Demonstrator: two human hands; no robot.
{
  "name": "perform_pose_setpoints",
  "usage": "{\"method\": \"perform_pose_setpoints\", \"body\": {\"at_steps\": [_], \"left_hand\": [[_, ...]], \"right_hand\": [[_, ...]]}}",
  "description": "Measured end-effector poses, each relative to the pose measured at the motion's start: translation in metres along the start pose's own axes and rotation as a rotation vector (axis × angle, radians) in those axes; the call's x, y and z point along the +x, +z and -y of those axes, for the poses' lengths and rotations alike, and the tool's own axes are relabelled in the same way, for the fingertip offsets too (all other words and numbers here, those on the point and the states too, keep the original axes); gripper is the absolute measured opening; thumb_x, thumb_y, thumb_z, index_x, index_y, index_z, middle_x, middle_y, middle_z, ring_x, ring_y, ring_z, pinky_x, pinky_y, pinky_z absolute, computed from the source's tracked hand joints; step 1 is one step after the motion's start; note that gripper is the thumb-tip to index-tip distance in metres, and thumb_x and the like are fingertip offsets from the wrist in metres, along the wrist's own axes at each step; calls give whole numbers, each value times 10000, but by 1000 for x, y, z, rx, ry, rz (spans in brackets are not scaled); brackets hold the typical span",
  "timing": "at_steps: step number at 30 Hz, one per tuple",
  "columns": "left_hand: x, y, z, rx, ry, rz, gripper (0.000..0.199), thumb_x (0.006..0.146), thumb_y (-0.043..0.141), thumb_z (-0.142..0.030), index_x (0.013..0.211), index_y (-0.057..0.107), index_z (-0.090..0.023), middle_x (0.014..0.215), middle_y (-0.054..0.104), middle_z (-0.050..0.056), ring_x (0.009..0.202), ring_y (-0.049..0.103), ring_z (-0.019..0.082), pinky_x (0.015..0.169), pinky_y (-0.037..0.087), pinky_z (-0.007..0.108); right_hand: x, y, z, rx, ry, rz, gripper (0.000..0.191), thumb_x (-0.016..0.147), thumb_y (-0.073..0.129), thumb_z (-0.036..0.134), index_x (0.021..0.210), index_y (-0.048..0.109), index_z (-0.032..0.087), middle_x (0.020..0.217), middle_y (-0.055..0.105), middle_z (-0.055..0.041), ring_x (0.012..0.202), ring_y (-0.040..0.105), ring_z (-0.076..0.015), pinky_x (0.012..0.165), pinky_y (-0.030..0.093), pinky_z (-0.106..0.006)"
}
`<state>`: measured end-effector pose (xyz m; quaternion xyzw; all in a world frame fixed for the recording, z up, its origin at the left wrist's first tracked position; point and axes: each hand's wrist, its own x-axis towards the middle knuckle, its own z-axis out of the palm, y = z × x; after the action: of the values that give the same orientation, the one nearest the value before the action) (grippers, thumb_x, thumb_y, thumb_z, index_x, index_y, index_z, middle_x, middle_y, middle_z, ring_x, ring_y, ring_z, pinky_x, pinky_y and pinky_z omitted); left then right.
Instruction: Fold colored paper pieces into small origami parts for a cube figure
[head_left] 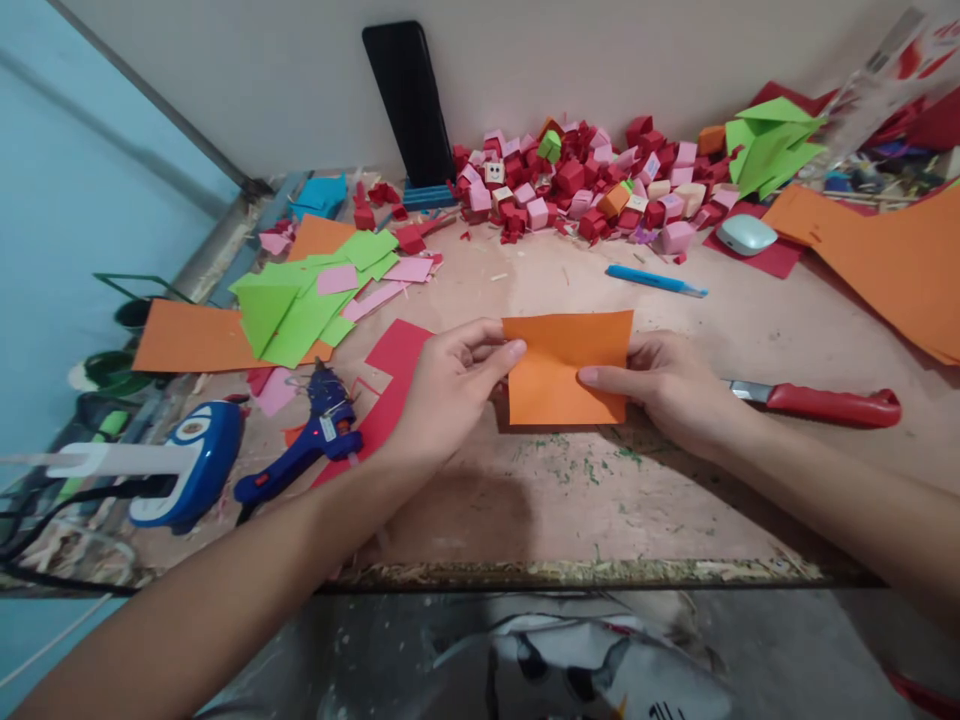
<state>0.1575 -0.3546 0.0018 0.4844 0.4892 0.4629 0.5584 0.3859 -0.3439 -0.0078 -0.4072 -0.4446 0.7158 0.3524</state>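
Between my two hands is a nearly square piece of orange paper (555, 350), held a little above the wooden table. My left hand (465, 375) pinches its left edge, thumb in front and fingers behind. On the other side, my right hand (667, 385) grips the right edge, with its thumb lying flat across the paper's face. The fingers of that hand are partly hidden behind the sheet. A knife with a red handle (832, 402) lies just right of my right hand. Strips of red paper (394, 365) lie beside my left hand.
A blue glue gun (304, 450) and a blue-and-white plug device (199, 465) lie left. Behind are a heap of small paper cubes (574, 180), a leaning black phone (411, 100) and a blue pen (656, 281). Green paper pieces (300, 300) and orange sheets (885, 270) flank the table.
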Motion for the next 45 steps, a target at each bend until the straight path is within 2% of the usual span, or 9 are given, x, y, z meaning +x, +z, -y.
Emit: {"method": "perform_pose_setpoints", "body": {"at_steps": [5,12,19,23,27,33,38,42,45], "left_hand": [[-1,2,1,-118,-38,137,412,828,887,-332,1169,735,-158,1200,804,121,1107,773,278,953,626,378],[1,1,7,-167,-6,144,412,825,868,-217,1194,695,-159,1250,794,113,1148,766,256,1001,614,365],[1,0,5,-55,51,109,327,854,831,-230,1157,735,-156,1242,790,100,1118,755,239,983,605,346],[0,-1,1,-131,-29,152,312,846,823,-254,1145,759,-193,1219,792,79,972,763,213,807,629,310],[1,-1,1,-179,-144,53,249,783,836,-219,1024,777,-210,1048,795,40,778,715,155,597,566,227],[-1,-2,-7,-225,-144,29,74,817,726,-266,859,741,-207,1078,756,53,769,685,183,483,560,249],[-5,0,-12,-178,-95,44,235,911,691,-432,922,706,-198,1164,706,77,722,625,140,508,529,236],[-2,1,-5,-148,-43,-84,447,779,861,-262,1135,592,-249,1136,648,23,843,655,137,564,514,192],[1,-1,-1,-145,17,-116,547,771,839,-211,1229,545,-267,1190,640,26,972,682,164,681,555,217]], "right_hand": [[0,1,1,31,-7,-5,264,842,892,309,1085,854,213,1138,837,-100,940,794,-273,839,639,-380],[-2,2,2,29,-31,24,364,850,887,279,1207,830,248,1217,821,-85,978,790,-264,899,644,-392],[-1,2,2,-51,-10,-12,278,817,906,302,1087,860,247,1119,837,-76,951,785,-275,860,647,-400],[-1,3,2,-9,-31,5,232,829,894,311,1057,861,284,1123,834,-57,1019,777,-298,910,641,-432],[-1,4,2,43,-26,-3,216,828,888,306,1040,869,272,1126,834,-68,1058,779,-316,923,641,-448],[-1,-1,-2,-21,-76,-56,221,862,847,249,1075,881,302,1101,846,-40,1037,788,-259,981,617,-408],[-4,3,5,-264,-179,-44,259,872,821,233,1095,883,350,1214,829,-18,1133,766,-290,1006,617,-446],[-8,10,9,-342,-190,-20,380,837,763,121,1111,881,358,1202,830,-13,1107,776,-307,908,650,-447],[-11,10,7,-293,-185,-22,397,831,700,69,1047,891,341,1337,785,-13,1273,717,-317,977,636,-437]]}}
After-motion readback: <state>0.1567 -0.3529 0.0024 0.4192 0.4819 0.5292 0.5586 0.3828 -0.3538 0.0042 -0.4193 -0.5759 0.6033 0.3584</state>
